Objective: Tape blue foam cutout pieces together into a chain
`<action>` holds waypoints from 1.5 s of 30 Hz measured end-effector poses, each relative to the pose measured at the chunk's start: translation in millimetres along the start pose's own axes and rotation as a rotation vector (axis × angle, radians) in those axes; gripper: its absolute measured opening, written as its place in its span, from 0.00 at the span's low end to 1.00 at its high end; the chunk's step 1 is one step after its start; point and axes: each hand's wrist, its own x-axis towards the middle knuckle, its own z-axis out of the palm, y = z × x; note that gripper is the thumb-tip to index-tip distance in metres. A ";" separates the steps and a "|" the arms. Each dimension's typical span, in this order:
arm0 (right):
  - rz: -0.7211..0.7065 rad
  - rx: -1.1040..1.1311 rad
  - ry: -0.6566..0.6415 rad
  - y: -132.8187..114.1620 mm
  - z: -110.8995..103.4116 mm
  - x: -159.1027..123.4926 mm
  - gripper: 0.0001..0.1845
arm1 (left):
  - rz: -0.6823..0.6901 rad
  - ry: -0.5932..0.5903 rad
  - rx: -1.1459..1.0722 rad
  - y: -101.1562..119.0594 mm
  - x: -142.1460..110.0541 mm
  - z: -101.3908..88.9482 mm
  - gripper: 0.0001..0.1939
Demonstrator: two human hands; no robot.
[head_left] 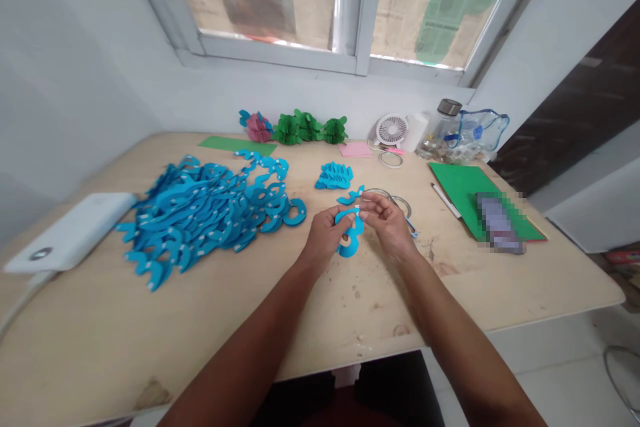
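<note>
My left hand (323, 233) pinches a curved blue paper cutout (350, 243) near the middle of the table. Close beside it, my right hand (385, 217) has thumb and fingers pressed together at the cutout's upper edge, where a small white spot shows. Another small blue paper piece (351, 195) lies or is held just above the fingertips; I cannot tell which. Behind the hands sits a small stack of blue paper pieces (334, 175). To the left spreads a large heap of curved blue paper pieces (210, 207) with white spots on them.
A white power bank (75, 227) with a cable lies far left. Green paper ornaments (305, 128) and a pink one (259, 127) line the wall. A small fan (391, 129) and glass bottle (445, 123) stand back right. Green sheets (460, 193), a pen (446, 201) and scissors (403, 207) lie right.
</note>
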 end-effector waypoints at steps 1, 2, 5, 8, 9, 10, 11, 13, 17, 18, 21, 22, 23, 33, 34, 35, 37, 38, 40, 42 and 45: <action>0.006 -0.002 0.002 0.0 -0.1 -0.1 0.22 | -0.006 0.001 0.000 -0.2 0.0 0.0 0.09; 0.013 -0.005 0.003 -0.1 -0.1 -0.1 0.22 | -0.011 0.001 0.000 -0.4 0.0 0.0 0.09; 0.023 -0.009 0.006 -1.0 0.2 -0.3 0.23 | -0.015 -0.001 0.002 -1.2 -0.1 -0.2 0.09; 0.018 -0.007 0.009 -2.8 0.7 -0.1 0.23 | -0.001 0.003 0.015 -2.1 0.0 0.0 0.09; 0.014 -0.010 0.012 -3.4 0.9 0.0 0.23 | 0.008 0.004 0.022 -2.5 0.0 0.1 0.09; 0.011 -0.015 0.015 -4.0 1.1 0.2 0.23 | 0.018 0.007 0.033 -3.0 0.0 0.3 0.09; 0.006 -0.021 0.021 -4.4 1.3 0.3 0.23 | 0.030 0.011 0.046 -3.5 0.1 0.5 0.09; -0.007 -0.042 0.033 -4.5 1.9 0.4 0.23 | 0.058 0.020 0.076 -4.9 0.1 0.9 0.09; -0.084 -0.159 0.057 -1.3 3.2 -0.5 0.23 | 0.102 0.039 0.141 -8.0 0.1 2.0 0.08; -0.109 -0.204 0.063 0.0 3.3 -0.9 0.24 | 0.102 0.047 0.143 -8.8 0.2 2.3 0.08; -0.142 -0.279 0.068 3.3 3.2 -1.5 0.25 | 0.075 0.067 0.092 -10.5 0.9 2.8 0.08; -0.136 -0.268 0.058 3.9 3.1 -1.5 0.24 | 0.060 0.071 0.067 -10.7 1.1 2.9 0.09; -0.125 -0.245 0.045 4.0 2.9 -1.3 0.24 | 0.042 0.073 0.042 -10.6 1.4 2.8 0.09; -0.043 -0.127 0.062 -1.6 3.6 0.3 0.22 | -0.043 0.080 -0.047 -6.1 0.6 3.2 0.12; -0.038 -0.127 0.053 -1.5 3.9 0.1 0.22 | -0.043 0.079 -0.045 -5.9 0.3 3.5 0.12; -0.035 -0.128 0.047 -1.2 4.1 0.0 0.22 | -0.039 0.077 -0.040 -5.7 0.1 3.8 0.12; -0.039 -0.130 0.041 -0.4 3.8 -0.3 0.22 | -0.024 0.077 -0.022 -5.8 0.0 3.9 0.11; -0.044 -0.132 0.038 0.1 3.4 -0.4 0.22 | -0.016 0.077 -0.012 -6.0 0.1 3.8 0.10; -0.054 -0.141 0.026 1.3 2.2 -0.5 0.22 | -0.002 0.074 0.008 -6.3 0.3 3.5 0.09; -0.063 -0.156 0.019 2.7 1.0 -0.3 0.22 | 0.002 0.073 0.020 -6.3 0.5 3.3 0.09; -0.078 -0.177 0.027 4.1 0.3 -0.1 0.22 | -0.008 0.068 0.029 -5.7 0.1 3.5 0.10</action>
